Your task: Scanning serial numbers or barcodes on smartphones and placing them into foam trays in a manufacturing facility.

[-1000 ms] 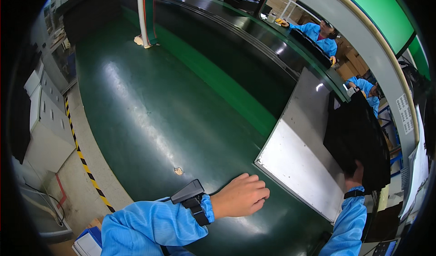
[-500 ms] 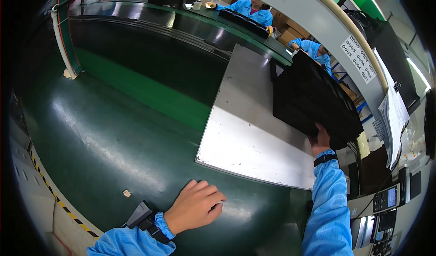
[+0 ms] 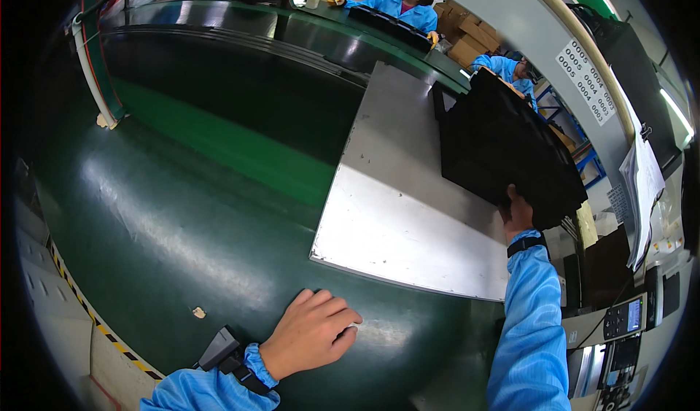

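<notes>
My right hand [image 3: 518, 212] is at the near side of a large black stack [image 3: 507, 145] of what look like trays. Its thumb lies against the stack's face, and the other fingers are mostly hidden by the stack. The stack stands at the right on a grey metal plate [image 3: 394, 214]. Over the green worktop [image 3: 168, 229], left of the plate's near corner, my left hand [image 3: 310, 334] has its fingers curled. A small whitish bit shows by its fingertips, too small to name.
A white post [image 3: 93, 75] rises at the far left. Overhead, a curved grey beam [image 3: 539, 35] crosses at the right, with papers [image 3: 642, 185] clipped beside it. A device with a screen [image 3: 623, 318] stands low right. Two co-workers in blue sit beyond the belt.
My right hand and the black stack have shifted slightly in view, along with a small tilt of the whole picture. The left hand keeps the same curled pose.
</notes>
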### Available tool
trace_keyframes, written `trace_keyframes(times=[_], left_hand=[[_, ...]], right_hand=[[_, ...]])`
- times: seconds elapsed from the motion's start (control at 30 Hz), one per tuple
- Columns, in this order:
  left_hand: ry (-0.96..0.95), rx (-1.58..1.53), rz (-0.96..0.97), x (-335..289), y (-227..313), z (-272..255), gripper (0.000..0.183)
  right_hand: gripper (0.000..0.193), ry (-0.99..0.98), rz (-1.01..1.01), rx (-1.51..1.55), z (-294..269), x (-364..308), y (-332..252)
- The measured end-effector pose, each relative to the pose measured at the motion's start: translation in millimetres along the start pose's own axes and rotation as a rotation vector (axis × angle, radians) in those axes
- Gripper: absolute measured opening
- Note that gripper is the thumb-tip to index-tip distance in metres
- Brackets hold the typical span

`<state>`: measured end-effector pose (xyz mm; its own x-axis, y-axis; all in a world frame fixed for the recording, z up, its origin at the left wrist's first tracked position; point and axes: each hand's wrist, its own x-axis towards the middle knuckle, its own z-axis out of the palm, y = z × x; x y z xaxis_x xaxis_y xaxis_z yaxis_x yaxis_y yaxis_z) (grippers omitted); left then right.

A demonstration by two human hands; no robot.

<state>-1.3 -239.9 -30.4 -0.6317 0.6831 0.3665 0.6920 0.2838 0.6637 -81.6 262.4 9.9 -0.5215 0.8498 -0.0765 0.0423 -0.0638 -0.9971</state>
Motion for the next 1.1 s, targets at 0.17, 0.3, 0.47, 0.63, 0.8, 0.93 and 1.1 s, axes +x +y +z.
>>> trace_keyframes(times=[0.17, 0.3, 0.47, 0.63, 0.8, 0.93, 1.1], left_hand=[[0.021, 0.003, 0.018, 2.3, 2.1, -0.3, 0.005], [0.001, 0.018, 0.002, -1.5, -1.1, 1.3, 0.009], [-0.017, 0.012, 0.02, 2.2, 1.8, 1.8, 0.01], [-0.033, -0.006, -0.008, 2.0, 1.9, 0.7, 0.011], [-0.047, -0.02, -0.004, 2.8, 1.9, -1.3, 0.011], [-0.086, -0.004, -0.043, 1.8, 1.7, -1.4, 0.012], [-0.143, 0.015, -0.02, 12.3, 9.9, 1.4, 0.013]], right_hand=[[0.045, -0.056, 0.003, -0.001, -15.5, 30.8, 4.0], [0.053, -0.07, 0.003, 0.002, 4.4, 9.5, -3.6], [0.055, -0.074, -0.026, -0.02, 4.0, 26.8, -6.4], [0.056, -0.114, -0.025, 0.042, 11.4, 50.3, 2.6], [0.048, -0.29, -0.389, -0.324, -21.1, 129.4, 31.6], [0.041, -0.109, -0.372, -0.364, 4.0, 128.9, 32.6], [0.052, -0.104, -1.158, -1.582, -7.9, 144.9, 10.5]])
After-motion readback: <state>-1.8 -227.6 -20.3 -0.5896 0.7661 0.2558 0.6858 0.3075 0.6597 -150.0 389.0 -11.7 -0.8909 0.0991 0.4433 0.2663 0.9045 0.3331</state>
